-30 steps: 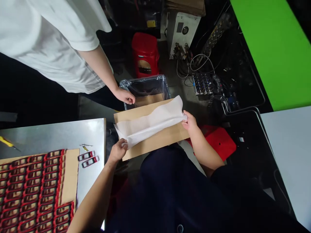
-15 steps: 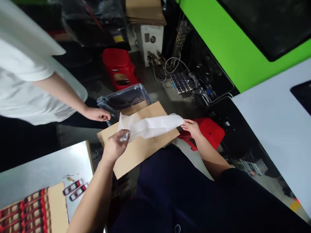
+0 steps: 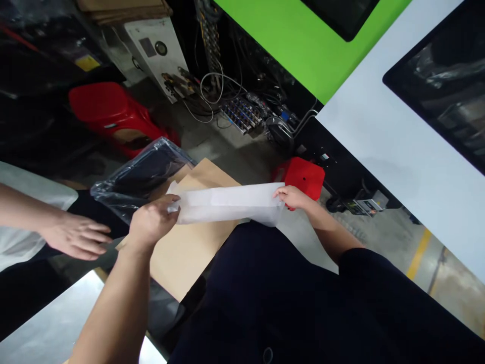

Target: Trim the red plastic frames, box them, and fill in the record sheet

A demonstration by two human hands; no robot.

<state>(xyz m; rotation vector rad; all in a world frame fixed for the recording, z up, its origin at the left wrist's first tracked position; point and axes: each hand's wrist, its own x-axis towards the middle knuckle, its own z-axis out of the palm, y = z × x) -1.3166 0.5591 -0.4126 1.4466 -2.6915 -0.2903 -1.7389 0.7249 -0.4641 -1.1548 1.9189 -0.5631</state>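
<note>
A white translucent sheet (image 3: 227, 201) is stretched sideways between my two hands. My left hand (image 3: 153, 220) grips its left end, fingers closed on the bunched edge. At the right end, my right hand (image 3: 291, 196) pinches the sheet near its upper corner. Beneath the sheet lies a flat piece of brown cardboard (image 3: 185, 258), partly over a plastic-lined crate (image 3: 132, 177). Another person's hand (image 3: 79, 236), fingers spread, is left of my left hand and touches nothing visible.
One red stool (image 3: 109, 108) stands behind the crate, another red stool (image 3: 306, 177) beyond my right hand. A metal-topped table (image 3: 49, 318) is at the lower left. Cables and a metal block (image 3: 242, 115) lie on the floor by the green and white machine (image 3: 364, 116).
The sheet is now pulled straighter and flatter between my hands. The other person's hand has opened and sits farther left and lower. The whole view has turned, shifting the crate and cardboard leftward.
</note>
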